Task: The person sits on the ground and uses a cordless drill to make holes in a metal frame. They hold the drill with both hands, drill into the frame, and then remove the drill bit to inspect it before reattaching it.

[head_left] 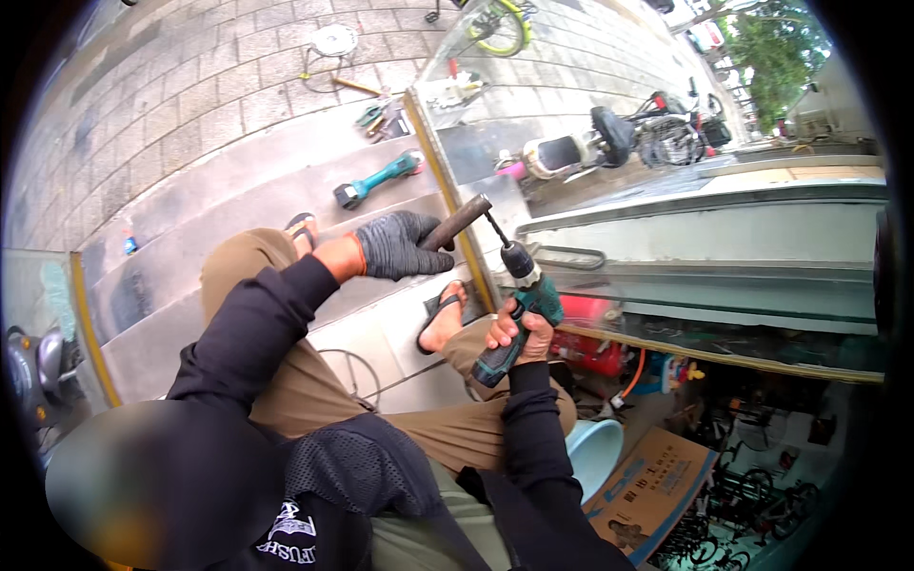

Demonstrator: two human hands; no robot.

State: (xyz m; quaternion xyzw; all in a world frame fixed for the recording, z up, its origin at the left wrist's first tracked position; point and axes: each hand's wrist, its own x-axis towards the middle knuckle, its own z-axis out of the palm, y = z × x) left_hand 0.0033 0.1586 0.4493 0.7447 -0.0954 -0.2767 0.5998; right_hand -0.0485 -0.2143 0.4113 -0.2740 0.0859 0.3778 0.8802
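My left hand [392,246], in a grey work glove with an orange cuff, is closed round a brown metal tube [459,221]. The tube slants up to the right, its open end toward the drill. Gripped in my bare right hand [524,335] is a teal and black cordless drill [541,301] with its chuck pointing up and away. From the chuck a dark drill bit [496,227] reaches to the tube's far end; whether it touches the wall or enters the bore I cannot tell. Below my hands are my sandalled feet and brown trouser legs.
A teal cordless angle grinder [379,180] lies on the steps, with several hand tools [385,118] beyond it. A glass panel with a yellow-brown edge [446,181] stands close to the tube. At right are a red tank [588,350], a light-blue bucket [594,455] and a cardboard box [652,483].
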